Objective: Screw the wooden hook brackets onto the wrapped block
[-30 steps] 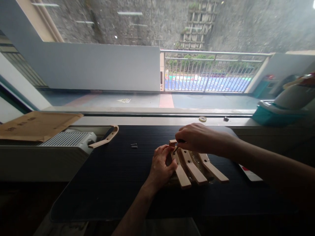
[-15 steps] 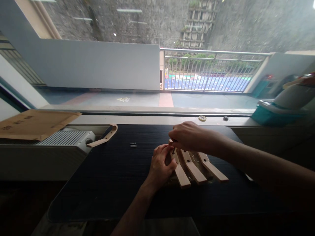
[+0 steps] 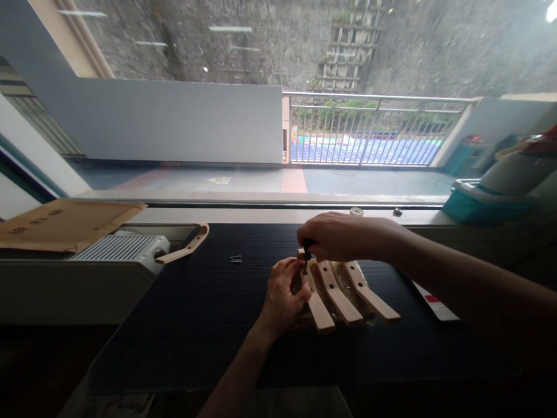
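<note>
My right hand [image 3: 333, 237] is closed around the dark handle of a screwdriver [image 3: 308, 254]. Its shaft points down at a hole in the upper part of the leftmost bent wooden piece [image 3: 322, 316]. Thumb and fingers of my left hand [image 3: 282, 293] grip that same wooden piece from the left side. Beside it lie a second wooden piece [image 3: 346, 305] and a third wooden piece [image 3: 376, 302], each with dark holes, on crinkled clear plastic. A few small screws [image 3: 235, 259] rest on the dark table to the left of my hands.
Another curved wooden piece [image 3: 187, 248] lies at the table's [image 3: 195, 331] back left edge. A brown cardboard sheet [image 3: 65, 223] sits over a white radiator [image 3: 126, 247]. A white and red flat item [image 3: 435, 302] is under my right forearm. A teal box [image 3: 483, 203] stands right.
My right hand has turned, so the screwdriver's dark handle now shows beneath it. The right forearm has shifted up, baring more of the white and red item. My left hand keeps its place.
</note>
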`<move>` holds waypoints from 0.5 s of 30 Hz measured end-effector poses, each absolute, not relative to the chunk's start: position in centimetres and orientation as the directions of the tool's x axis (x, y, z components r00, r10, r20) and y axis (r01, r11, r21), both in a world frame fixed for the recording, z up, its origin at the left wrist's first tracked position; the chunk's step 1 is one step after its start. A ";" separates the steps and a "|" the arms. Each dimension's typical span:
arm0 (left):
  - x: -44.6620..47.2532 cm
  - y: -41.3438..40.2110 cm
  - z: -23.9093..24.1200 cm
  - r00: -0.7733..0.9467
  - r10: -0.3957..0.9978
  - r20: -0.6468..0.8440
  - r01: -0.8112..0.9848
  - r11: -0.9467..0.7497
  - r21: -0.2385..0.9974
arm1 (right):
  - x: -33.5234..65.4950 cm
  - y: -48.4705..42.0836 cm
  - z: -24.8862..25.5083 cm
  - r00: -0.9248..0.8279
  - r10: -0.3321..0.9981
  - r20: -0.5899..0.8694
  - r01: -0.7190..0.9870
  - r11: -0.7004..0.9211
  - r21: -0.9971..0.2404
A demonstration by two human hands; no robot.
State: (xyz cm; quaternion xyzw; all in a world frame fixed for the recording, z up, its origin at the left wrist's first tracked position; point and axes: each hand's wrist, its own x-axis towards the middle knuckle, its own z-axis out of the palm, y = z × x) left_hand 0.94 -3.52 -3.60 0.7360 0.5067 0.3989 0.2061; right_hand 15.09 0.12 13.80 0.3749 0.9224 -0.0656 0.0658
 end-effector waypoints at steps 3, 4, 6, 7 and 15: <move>1.0 -3.4 -3.8 0.165 0.904 0.394 0.581 -0.412 0.702 | 14.9 0.0 13.2 -0.702 0.695 -0.157 0.706 0.708 -0.024; 1.0 -3.4 -3.9 0.164 0.903 0.397 0.580 -0.414 0.701 | 14.8 0.0 12.9 -0.690 0.708 -0.152 0.718 0.696 -0.018; 1.0 -3.4 -3.9 0.162 0.901 0.402 0.579 -0.417 0.701 | 14.8 0.0 12.5 -0.664 0.734 -0.144 0.743 0.669 -0.018; 1.0 -3.4 -3.9 0.160 0.901 0.403 0.579 -0.416 0.701 | 14.8 -0.1 12.4 -0.655 0.742 -0.140 0.752 0.659 -0.022; 1.1 -3.5 -3.5 0.140 0.907 0.397 0.571 -0.401 0.716 | 14.0 -1.1 13.9 -0.659 0.742 -0.122 0.743 0.667 0.047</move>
